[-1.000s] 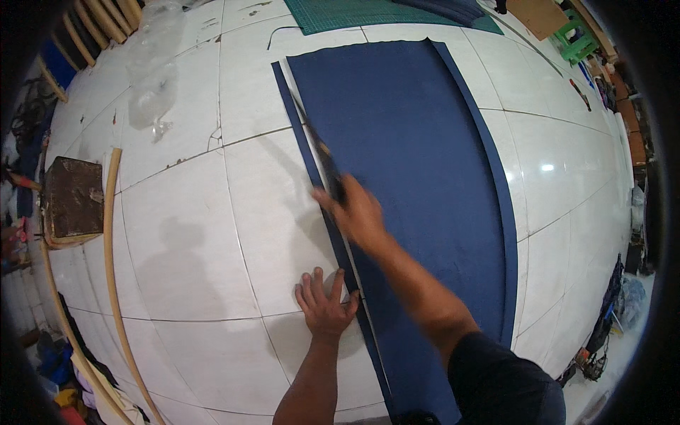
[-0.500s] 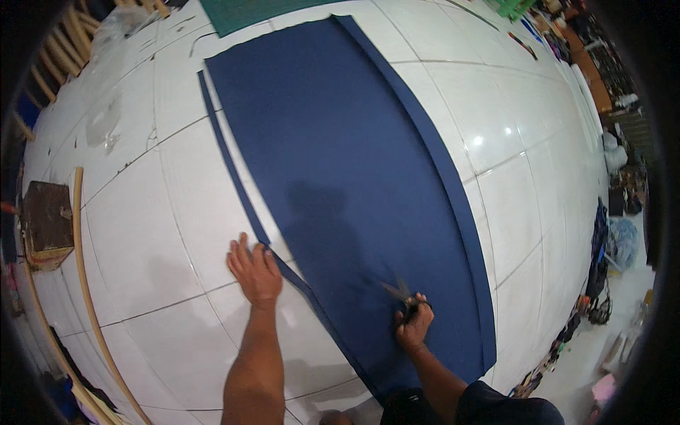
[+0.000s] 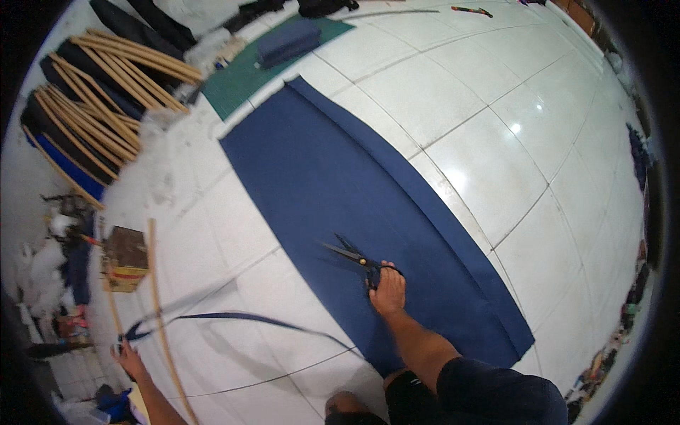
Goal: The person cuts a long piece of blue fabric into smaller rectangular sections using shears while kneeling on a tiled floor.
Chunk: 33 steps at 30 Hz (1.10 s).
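In my right hand [image 3: 388,290] is a pair of black scissors [image 3: 362,261], blades spread, above a large navy fabric piece [image 3: 319,184]. That piece lies flat on the tiled floor, with a fold along its right-hand side. Far out to the left, my left hand [image 3: 129,360] pinches a narrow navy fabric strip [image 3: 248,317]. The strip arcs through the air from my fingers toward the lower left edge of the large piece. Whether it is still joined there I cannot tell.
A wooden stick [image 3: 157,297] and a brown box [image 3: 127,258] are near my left hand. Bundled wooden sticks [image 3: 92,113] lie at the far left. Beyond the fabric, a folded navy cloth [image 3: 289,42] rests on a green cutting mat [image 3: 230,92]. A box cutter [image 3: 472,11] lies farther off.
My left hand has swung outward to the left, lifting the strip off the floor and away from the large fabric. The right hand with the scissors has shifted slightly left. The view has turned.
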{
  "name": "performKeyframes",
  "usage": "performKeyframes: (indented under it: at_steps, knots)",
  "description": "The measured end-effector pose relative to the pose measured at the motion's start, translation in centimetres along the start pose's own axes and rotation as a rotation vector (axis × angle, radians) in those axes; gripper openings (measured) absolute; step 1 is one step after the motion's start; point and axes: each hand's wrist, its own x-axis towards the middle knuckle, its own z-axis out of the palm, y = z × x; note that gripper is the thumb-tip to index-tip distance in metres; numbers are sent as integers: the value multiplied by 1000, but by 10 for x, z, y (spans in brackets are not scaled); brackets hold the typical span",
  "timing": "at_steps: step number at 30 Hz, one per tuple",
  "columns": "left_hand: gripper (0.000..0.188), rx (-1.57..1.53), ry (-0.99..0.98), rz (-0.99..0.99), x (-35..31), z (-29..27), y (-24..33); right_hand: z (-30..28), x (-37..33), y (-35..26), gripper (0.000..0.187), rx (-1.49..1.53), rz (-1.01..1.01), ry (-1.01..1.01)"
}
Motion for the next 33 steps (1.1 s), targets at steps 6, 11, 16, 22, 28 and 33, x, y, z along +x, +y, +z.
performKeyframes:
  at_steps: [6,11,16,22,28,33]
  knots:
    - [43,542,-38,604,-240,-220,40,-52,5,39,70,266,4,2]
    - [53,792,-460,175,-437,-316,-35,-133,-62,95,66,275,-80,-12]
    - [64,642,-975,-399,-556,-272,-57,-208,-217,235,59,102,-83,133]
    - [53,247,-855,41,-605,-157,-73,-267,-424,298,66,301,282,-11]
    - [52,281,-1139,84,-707,-35,-94,-246,-483,314,71,177,451,-94]
    - [71,340,-1299,558,-814,9,-64,-269,-449,321,78,71,300,-203]
